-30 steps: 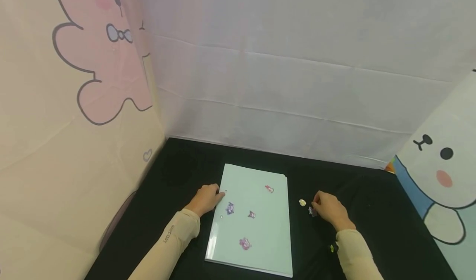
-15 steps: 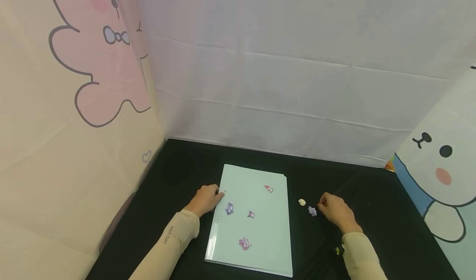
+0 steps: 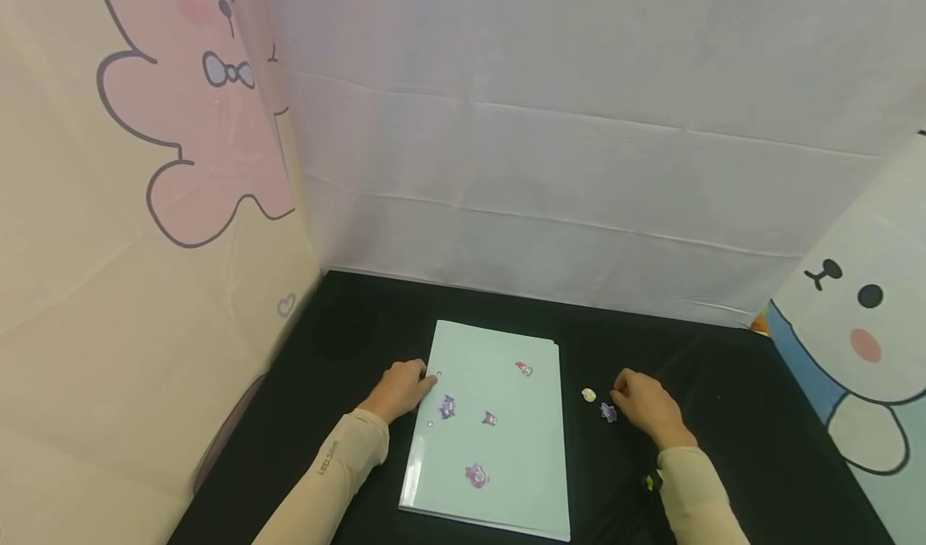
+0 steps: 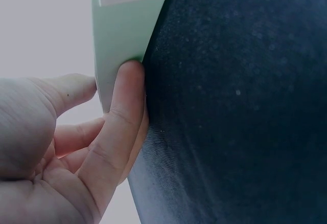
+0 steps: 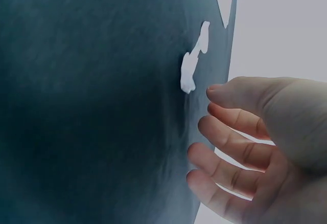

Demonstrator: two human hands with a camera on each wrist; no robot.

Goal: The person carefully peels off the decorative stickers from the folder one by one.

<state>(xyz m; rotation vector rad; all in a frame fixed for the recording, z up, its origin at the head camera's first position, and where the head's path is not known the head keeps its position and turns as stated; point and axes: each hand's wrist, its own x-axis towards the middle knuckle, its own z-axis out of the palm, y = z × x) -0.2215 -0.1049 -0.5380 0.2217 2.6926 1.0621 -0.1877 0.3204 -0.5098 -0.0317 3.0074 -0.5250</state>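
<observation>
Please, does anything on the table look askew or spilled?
Nothing stands out. The folder lies roughly parallel to the table's far edge; the yellow piece and purple piece lie beside it; no spill shows.

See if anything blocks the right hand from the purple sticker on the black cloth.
Nothing visible does: the right hand is close beside the purple sticker, and the yellow sticker lies nearer the folder.

A closed mint-green binder [image 3: 517, 469] bearing four stickers [image 3: 477, 475] lies flat, a yellow sticker [image 3: 589, 395] and purple sticker [image 3: 608, 412] to its right.
</observation>
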